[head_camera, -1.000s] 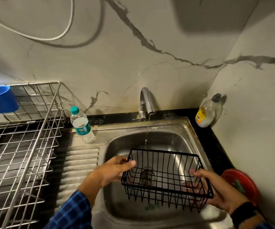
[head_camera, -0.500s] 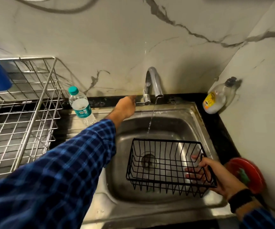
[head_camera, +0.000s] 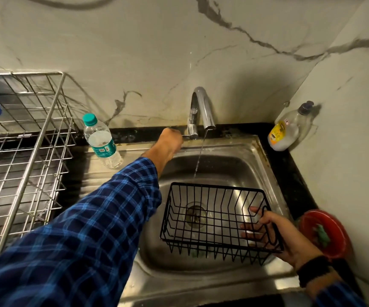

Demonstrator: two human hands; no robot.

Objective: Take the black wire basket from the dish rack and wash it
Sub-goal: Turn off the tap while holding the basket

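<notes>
Over the front of the stainless steel sink (head_camera: 234, 169) set into the bench, the black wire basket (head_camera: 219, 220) hangs level and mouth-up above the drain, clear of the silver wire dish rack (head_camera: 35, 156) at the bench's left end. The right hand (head_camera: 276, 238) carries it alone by its right end, with the thumb hooked over the rim and the fingers (head_camera: 252, 235) spread beneath the wires, clamped on the basket so the other hand is free. The left hand (head_camera: 170, 140) reaches to the back edge, its fingers curled onto the thin chrome lever (head_camera: 185, 135) at the foot of the curved chrome tap (head_camera: 202, 105), probably to set the flow. A narrow stream of water (head_camera: 200, 156) falls just behind the basket's far rim without plainly wetting it, so the washing looks barely begun. The basket likely needs shifting back under the stream. A clear soap bottle with a yellow label (head_camera: 286, 131) leans in the back right corner, within reach.
</notes>
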